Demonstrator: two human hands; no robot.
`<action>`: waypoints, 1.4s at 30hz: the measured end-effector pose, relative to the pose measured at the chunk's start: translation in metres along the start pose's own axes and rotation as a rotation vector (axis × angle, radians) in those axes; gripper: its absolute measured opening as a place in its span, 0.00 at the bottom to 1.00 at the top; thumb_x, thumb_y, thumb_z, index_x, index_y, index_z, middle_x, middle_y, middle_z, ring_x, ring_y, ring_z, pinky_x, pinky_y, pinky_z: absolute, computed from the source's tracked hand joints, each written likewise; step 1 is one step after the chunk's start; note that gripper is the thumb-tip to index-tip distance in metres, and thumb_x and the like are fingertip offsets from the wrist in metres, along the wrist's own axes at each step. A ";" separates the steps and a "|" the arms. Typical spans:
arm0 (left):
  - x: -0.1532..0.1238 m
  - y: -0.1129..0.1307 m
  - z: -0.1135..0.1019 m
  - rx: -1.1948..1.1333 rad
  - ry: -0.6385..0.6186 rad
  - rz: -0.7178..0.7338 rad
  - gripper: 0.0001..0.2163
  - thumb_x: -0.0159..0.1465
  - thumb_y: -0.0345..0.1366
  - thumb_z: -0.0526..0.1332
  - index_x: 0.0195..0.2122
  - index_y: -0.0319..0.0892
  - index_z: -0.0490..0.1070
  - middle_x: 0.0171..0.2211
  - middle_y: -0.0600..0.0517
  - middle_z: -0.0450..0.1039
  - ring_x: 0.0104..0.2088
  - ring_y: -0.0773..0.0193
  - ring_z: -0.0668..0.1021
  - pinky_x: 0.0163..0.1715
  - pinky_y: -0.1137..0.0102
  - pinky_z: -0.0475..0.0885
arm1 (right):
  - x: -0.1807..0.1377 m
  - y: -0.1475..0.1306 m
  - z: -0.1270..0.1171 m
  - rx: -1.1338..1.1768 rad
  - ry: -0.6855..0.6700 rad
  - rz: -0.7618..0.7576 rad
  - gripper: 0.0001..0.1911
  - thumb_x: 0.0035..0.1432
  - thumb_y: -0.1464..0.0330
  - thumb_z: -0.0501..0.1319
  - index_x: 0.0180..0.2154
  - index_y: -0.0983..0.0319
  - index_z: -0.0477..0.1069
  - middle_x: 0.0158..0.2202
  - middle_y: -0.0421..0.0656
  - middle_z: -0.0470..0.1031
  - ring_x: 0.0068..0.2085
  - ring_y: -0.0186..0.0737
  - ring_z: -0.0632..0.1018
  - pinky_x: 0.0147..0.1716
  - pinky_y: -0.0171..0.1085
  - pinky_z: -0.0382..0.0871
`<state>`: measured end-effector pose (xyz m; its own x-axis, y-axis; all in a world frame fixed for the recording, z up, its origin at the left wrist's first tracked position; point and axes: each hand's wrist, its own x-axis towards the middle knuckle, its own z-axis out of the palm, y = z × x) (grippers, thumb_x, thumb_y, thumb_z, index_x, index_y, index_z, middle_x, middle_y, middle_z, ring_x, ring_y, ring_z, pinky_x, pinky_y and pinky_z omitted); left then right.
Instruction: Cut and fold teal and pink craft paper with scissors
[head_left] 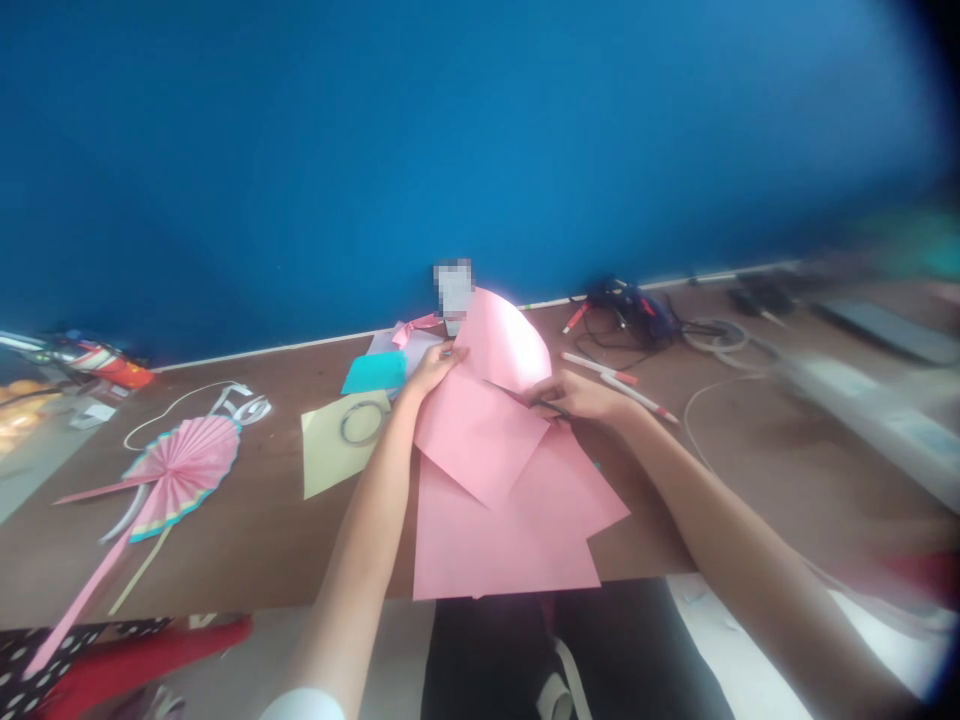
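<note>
My left hand (437, 368) pinches a pink sheet of paper (484, 435) near its upper left edge. The far part of this sheet (506, 340) curls up and shines. At its right side my right hand (577, 395) is closed around dark-handled scissors (551, 408), whose blades are mostly hidden at a slit in the paper. More pink paper (502, 550) lies flat beneath, reaching to the table's front edge.
Left of my arm are a pale yellow sheet (322, 455) with a ring of tape (363, 423) and teal paper (375, 373). A pleated pink paper fan (187, 465) lies further left. Pencils (637, 395), dark cables (630, 310) and a phone-like slab (885, 328) are on the right.
</note>
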<state>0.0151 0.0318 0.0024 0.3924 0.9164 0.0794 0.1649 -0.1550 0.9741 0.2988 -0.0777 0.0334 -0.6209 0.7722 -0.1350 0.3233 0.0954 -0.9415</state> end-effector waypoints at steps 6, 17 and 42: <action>0.001 -0.002 -0.001 0.018 0.009 0.012 0.26 0.55 0.52 0.63 0.49 0.38 0.73 0.39 0.45 0.78 0.38 0.57 0.78 0.39 0.66 0.72 | 0.001 0.003 0.000 0.032 0.025 0.021 0.18 0.49 0.60 0.66 0.40 0.66 0.76 0.21 0.38 0.70 0.19 0.30 0.67 0.22 0.33 0.59; 0.003 0.001 0.001 0.018 -0.001 0.059 0.23 0.57 0.49 0.63 0.47 0.37 0.74 0.40 0.45 0.77 0.37 0.59 0.78 0.38 0.67 0.72 | 0.002 0.001 0.002 0.040 0.024 0.003 0.18 0.50 0.58 0.65 0.37 0.66 0.76 0.20 0.38 0.70 0.19 0.30 0.67 0.21 0.32 0.57; 0.007 0.008 0.012 0.042 -0.031 0.118 0.22 0.58 0.49 0.62 0.48 0.39 0.73 0.39 0.46 0.78 0.39 0.58 0.78 0.41 0.66 0.72 | 0.005 0.006 0.003 0.085 0.075 -0.008 0.25 0.47 0.56 0.66 0.42 0.68 0.76 0.22 0.40 0.71 0.21 0.31 0.67 0.22 0.33 0.60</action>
<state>0.0302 0.0323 0.0078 0.4390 0.8790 0.1859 0.1532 -0.2771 0.9485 0.2953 -0.0755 0.0257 -0.5674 0.8165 -0.1069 0.2544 0.0504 -0.9658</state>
